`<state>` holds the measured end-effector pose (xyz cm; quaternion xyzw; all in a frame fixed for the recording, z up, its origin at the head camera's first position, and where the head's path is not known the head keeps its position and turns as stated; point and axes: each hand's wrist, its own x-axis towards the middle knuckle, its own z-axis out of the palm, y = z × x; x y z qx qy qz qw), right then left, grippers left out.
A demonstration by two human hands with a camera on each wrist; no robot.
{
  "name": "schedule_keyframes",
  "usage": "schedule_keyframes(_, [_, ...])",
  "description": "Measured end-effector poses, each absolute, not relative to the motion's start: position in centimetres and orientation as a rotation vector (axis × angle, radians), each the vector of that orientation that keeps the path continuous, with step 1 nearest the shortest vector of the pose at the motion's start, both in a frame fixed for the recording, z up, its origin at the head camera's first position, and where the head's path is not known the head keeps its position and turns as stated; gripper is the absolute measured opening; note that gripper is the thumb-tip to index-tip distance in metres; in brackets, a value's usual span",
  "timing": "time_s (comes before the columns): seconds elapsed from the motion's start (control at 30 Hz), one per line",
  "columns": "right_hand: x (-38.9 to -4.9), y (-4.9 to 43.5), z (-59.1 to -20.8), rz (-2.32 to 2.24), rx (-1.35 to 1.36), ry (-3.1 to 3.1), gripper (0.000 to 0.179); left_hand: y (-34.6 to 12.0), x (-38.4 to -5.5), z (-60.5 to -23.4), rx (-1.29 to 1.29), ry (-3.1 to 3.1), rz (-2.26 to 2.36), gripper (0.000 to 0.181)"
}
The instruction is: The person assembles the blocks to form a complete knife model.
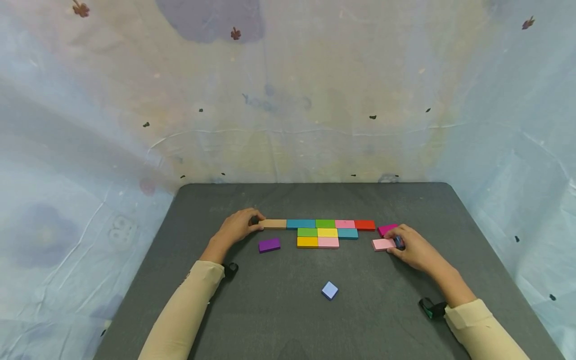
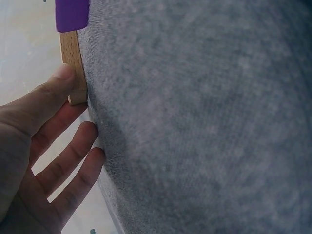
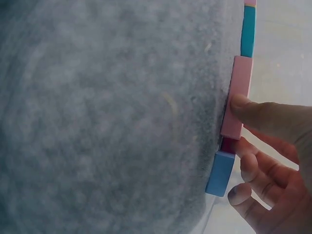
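Note:
My left hand [image 1: 237,227] pinches the left end of a tan wooden block [image 1: 274,224] between thumb and fingers; the other fingers spread loosely in the left wrist view. That block ends a top row with blue [image 1: 300,224], green [image 1: 325,224], pink [image 1: 344,224] and red [image 1: 364,225] blocks. My right hand [image 1: 416,250] holds a light pink block [image 1: 382,244], with the thumb on its near face [image 3: 237,97]. Beside those fingers are a blue block [image 3: 220,174] and a magenta block [image 1: 387,230], partly hidden.
Below the top row sit shorter rows, including a yellow block [image 1: 327,232], a teal block [image 1: 348,233] and an orange-yellow block [image 1: 307,242]. A purple block [image 1: 269,245] lies near the left hand. One pale blue block [image 1: 330,290] lies nearer on the dark table [image 1: 270,320].

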<state>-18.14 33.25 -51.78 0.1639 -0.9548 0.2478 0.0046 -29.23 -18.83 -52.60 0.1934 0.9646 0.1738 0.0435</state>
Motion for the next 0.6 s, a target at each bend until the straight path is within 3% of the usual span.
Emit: schedule_keyframes(0.6, [-18.3,30.9,-51.6,0.803,0.553,-2.977,0.028,-18.6,-28.9,-52.4,0.573,2.967,0.515,0.031])
